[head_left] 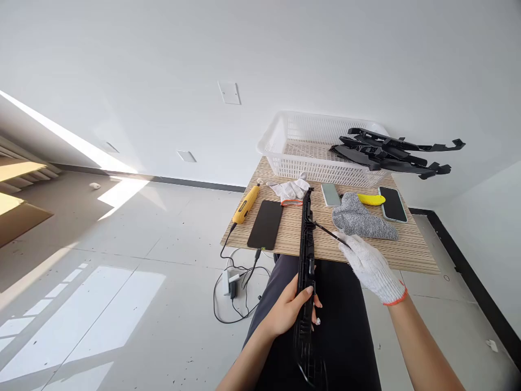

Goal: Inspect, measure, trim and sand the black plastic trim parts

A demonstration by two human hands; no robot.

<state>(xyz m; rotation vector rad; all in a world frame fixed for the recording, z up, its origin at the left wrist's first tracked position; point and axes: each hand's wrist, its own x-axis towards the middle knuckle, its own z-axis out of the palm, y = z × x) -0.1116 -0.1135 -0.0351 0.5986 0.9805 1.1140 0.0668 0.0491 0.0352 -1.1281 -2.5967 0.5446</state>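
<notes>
My bare left hand [290, 308] grips a long, narrow black plastic part [308, 244] from below, thumb over its edge. The part stands lengthwise over my lap, its far end above the table. My right hand [368, 265], in a white knit glove with an orange cuff, pinches a thin dark stick-like tool [329, 232]. The tool's far tip meets the upper section of the black part; what exactly it touches there is too small to tell. Near the right hand lies a grey knitted glove or sleeve [364, 220].
On the wood-patterned table [407, 255] are a yellow rotary tool [246, 205], a black phone [265, 224], a white glove [291, 190], a pale green case [330, 194], a yellow-handled cutter [371, 200] and another phone [392, 204]. Several black parts [378, 152] overhang a white basket [280, 157]. Cables [244, 309] trail below.
</notes>
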